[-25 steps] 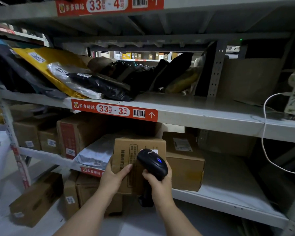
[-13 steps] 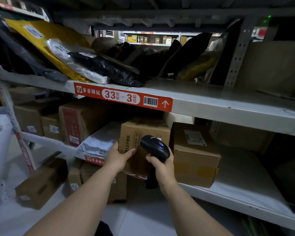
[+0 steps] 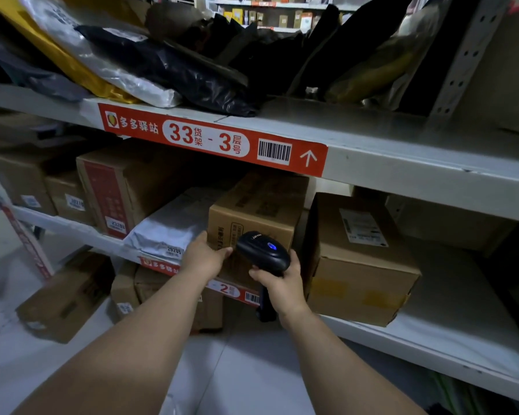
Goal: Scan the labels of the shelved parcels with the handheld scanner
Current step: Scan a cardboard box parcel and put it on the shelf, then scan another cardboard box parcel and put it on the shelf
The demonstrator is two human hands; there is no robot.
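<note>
From the head camera, the right hand [image 3: 282, 283] has its fingers curled tight around the handle of the black scanner [image 3: 263, 254], so this grip is closed on it. The scanner looks like hard plastic, light enough for one hand, and a bit smooth, so the handle is the best place to hold it. Its handle runs up and down, and its head sticks out at the top, pointing away from the person toward the front of the middle box [image 3: 252, 223]. A small blue light shines on top of the head. The left hand [image 3: 203, 257] lies on the left front edge of that same box, thumb on top, fingers around the corner as far as I can tell, so this grip steadies the box. The box is brown cardboard, stiff, and probably not too heavy; holding it by a corner should keep it from sliding. It sits on the lower shelf [image 3: 432, 333], long side going back into the shelf, between a grey soft bag [image 3: 168, 232] and a bigger box [image 3: 360, 262] with a white label [image 3: 361, 227] on top.
</note>
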